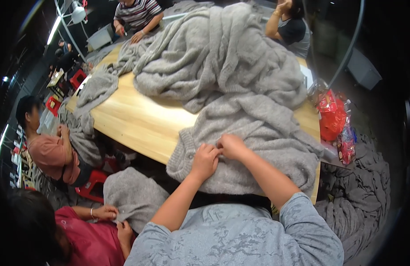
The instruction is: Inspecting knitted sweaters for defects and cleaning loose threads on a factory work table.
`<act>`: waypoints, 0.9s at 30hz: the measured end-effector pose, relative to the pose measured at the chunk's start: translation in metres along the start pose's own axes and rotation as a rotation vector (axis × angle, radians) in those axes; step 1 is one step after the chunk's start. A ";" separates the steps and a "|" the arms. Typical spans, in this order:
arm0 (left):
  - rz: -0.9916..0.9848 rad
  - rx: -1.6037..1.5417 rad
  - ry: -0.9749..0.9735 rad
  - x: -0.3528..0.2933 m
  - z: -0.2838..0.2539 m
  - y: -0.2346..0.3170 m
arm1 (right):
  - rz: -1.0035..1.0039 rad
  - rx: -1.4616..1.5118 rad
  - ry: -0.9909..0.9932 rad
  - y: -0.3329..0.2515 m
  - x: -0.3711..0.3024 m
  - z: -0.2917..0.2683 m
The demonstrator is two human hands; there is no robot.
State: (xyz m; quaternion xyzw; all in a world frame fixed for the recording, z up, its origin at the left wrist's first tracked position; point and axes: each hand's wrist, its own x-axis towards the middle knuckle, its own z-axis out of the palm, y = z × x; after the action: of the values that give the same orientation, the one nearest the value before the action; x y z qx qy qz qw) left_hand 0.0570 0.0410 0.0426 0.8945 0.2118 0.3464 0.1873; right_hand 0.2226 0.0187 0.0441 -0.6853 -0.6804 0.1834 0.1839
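In front of me a grey knit garment [267, 155] lies bunched on the table, its ribbed edge [180, 153] with small round spots like buttons turned to the left. My left hand [206, 161] is closed, its fingertips pinching the knit. Close beside it, my right hand [233, 146] bends down with its fingers closed on the same cloth. The two hands' fingertips nearly meet. Whatever small thing may sit between them is hidden by the fingers.
A large heap of grey knitwear [214, 48] covers the far part of the wooden table [138, 117]. Red bags [333, 117] hang at the right edge. Dark fabric [356, 195] is piled at lower right. Co-workers sit around; one in red [96, 237] handles grey knit at my left.
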 end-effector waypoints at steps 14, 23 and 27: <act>-0.243 -0.283 0.107 -0.007 0.019 -0.009 | 0.324 1.037 -0.051 0.013 -0.006 0.005; -0.200 -0.210 -0.097 -0.008 0.014 -0.019 | -0.157 0.158 0.084 -0.007 -0.033 -0.009; -0.218 -0.228 -0.141 -0.008 0.012 -0.022 | -0.215 -0.110 0.122 -0.018 -0.037 -0.011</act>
State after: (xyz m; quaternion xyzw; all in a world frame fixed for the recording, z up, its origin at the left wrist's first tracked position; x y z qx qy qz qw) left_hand 0.0544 0.0531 0.0187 0.8613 0.2531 0.2823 0.3383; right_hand 0.2121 -0.0187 0.0625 -0.6273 -0.7465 0.0831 0.2056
